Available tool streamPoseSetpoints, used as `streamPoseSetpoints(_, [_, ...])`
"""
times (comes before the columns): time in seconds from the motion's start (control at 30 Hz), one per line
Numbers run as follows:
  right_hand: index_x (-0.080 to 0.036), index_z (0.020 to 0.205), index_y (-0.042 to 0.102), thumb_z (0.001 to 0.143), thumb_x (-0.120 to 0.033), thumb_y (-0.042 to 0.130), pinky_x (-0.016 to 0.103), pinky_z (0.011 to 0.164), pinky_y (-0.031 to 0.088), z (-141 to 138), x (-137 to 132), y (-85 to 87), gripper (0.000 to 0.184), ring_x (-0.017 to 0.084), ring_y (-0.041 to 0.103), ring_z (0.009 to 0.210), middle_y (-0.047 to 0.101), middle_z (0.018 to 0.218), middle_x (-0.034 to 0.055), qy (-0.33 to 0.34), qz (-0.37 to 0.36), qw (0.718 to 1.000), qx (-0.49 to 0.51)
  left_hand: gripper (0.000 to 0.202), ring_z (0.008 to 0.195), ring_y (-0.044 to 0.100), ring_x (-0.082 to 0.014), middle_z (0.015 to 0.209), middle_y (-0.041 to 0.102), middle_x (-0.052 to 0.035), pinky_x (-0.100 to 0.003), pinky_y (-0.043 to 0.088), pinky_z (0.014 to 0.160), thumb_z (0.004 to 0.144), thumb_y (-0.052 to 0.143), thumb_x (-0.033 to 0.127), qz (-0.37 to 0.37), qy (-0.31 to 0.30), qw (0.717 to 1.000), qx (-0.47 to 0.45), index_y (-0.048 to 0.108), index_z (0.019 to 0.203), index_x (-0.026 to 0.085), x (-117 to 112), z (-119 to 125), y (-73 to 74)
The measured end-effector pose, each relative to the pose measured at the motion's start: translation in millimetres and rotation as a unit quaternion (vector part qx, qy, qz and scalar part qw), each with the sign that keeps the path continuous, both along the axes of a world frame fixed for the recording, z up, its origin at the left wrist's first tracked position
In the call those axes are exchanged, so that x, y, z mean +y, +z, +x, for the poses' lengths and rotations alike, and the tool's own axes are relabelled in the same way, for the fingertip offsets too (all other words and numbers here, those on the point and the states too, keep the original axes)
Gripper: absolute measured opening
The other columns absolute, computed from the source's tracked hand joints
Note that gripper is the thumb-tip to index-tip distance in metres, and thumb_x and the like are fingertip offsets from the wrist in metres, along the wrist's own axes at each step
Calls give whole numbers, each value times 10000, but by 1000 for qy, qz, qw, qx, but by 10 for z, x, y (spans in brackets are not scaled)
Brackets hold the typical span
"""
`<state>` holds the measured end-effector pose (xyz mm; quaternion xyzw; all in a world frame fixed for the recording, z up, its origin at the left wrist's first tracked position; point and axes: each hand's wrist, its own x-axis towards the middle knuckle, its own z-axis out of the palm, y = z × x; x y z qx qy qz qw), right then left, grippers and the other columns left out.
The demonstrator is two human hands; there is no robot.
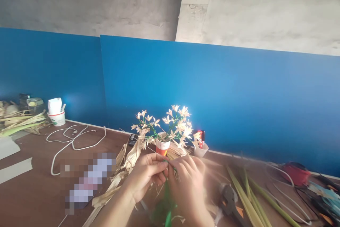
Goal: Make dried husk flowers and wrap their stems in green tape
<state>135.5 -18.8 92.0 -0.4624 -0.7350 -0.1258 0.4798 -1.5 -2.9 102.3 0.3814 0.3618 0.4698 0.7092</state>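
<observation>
My left hand and my right hand meet in front of me over the brown table, fingers pinched together around a thin green stem with green tape trailing down below. The right hand is smeared by motion. Just behind the hands stands a paper cup holding a bunch of small cream handmade flowers on green stems. Dried husk leaves lie to the left of my left hand.
A white cable loops on the table's left; a white cup and dried leaves sit at far left. Green leaf strips, black pliers, a red object and wires lie right. A blue panel wall backs the table.
</observation>
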Motion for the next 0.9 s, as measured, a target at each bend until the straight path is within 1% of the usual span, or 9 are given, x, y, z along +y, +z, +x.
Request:
streamPoseSetpoints(0.17, [-210,704,598,835,-153,516,352,793,346,1,10,-15,165,164,572,691,652,685,-7,36,-58,995,66,299,409,549,-80,558,635,8,-161,375,380,640,777,331,70,-5,996,50,638,811,130,18,-11,3])
streamPoseSetpoints(0.3, [-208,701,631,830,-253,534,334,741,387,35,1,17,168,191,590,711,661,714,18,70,-205,962,165,256,416,577,-101,545,630,17,-176,394,388,649,775,323,119,-22,990,73,616,744,147,42,-48,6])
streamPoseSetpoints(0.43, [-164,689,661,806,-327,574,269,621,403,101,-7,67,218,171,584,655,667,681,33,159,-382,874,255,200,426,598,-121,506,627,9,-200,430,420,680,762,297,163,-59,981,87,632,713,147,70,-136,6])
streamPoseSetpoints(0.53, [-136,658,639,771,-397,627,234,538,372,149,7,72,285,124,536,544,633,608,26,240,-481,780,320,156,454,619,-124,565,675,-22,-210,457,453,711,742,274,186,-86,974,97,662,722,140,80,-194,-14])
streamPoseSetpoints(0.63, [-134,620,628,715,-502,676,226,509,365,164,24,70,383,99,501,485,610,579,26,305,-535,695,370,143,470,634,-131,588,696,-40,-207,463,452,737,722,268,189,-113,971,91,678,762,134,85,-214,-59])
streamPoseSetpoints(0.7, [-144,577,626,656,-537,717,231,523,379,158,35,71,411,97,496,481,594,555,20,343,-540,664,387,171,488,650,-149,608,703,-52,-210,467,443,739,721,288,184,-130,972,73,672,782,129,88,-211,-94])
streamPoseSetpoints(0.8, [-153,539,615,635,-567,710,236,526,377,159,55,65,436,96,480,472,565,517,9,361,-543,654,383,210,492,655,-161,601,688,-43,-210,464,422,734,720,326,182,-134,973,53,643,755,132,89,-201,-115])
streamPoseSetpoints(0.83, [-152,553,622,663,-561,685,237,516,367,168,60,63,428,97,473,466,569,520,10,341,-547,670,368,217,477,645,-150,592,679,-35,-204,458,417,738,715,333,184,-127,973,60,633,738,133,85,-197,-108])
streamPoseSetpoints(0.9, [-152,639,660,737,-494,626,248,520,363,189,61,65,357,117,497,495,612,578,27,264,-538,736,315,227,442,616,-119,580,667,-22,-188,443,412,749,700,342,188,-103,972,92,617,712,133,74,-182,-71])
